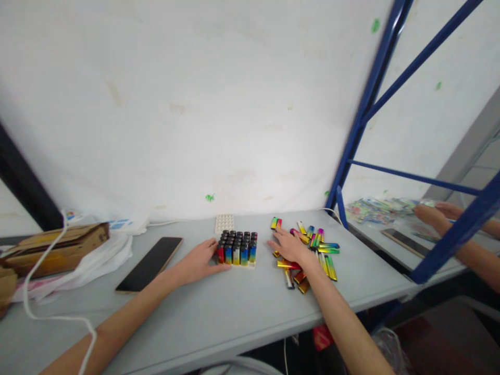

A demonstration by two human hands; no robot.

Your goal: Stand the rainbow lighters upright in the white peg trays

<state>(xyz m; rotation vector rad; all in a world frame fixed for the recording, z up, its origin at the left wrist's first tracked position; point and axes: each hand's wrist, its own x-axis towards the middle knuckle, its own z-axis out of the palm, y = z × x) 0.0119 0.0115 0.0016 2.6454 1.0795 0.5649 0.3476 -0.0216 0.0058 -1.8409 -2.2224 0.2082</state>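
Cigarette lighters (pixel 236 249) with black tops and shiny rainbow bodies stand upright in tight rows in a white tray (pixel 252 266). My left hand (pixel 201 262) is at the tray's left side, its thumb along the front corner and its fingers against the side, gripping it. To the right lies a loose heap of lighters (pixel 323 247) in metallic gold, green, blue, red and purple. Over the left part of this heap reaches my right hand (pixel 291 245), palm down with fingers apart; nothing shows in its grip. Its fingertips are near two lighters (pixel 275 223) at the back.
Behind the filled tray is a white tray with holes (pixel 224 223). A dark phone-like slab (pixel 150 264) lies left on the grey table (pixel 207 323), near a cardboard box (pixel 58 247) and white cable (pixel 58 316). Blue frame bars (pixel 351 135) stand right; another person's arm (pixel 461 239) is beyond.
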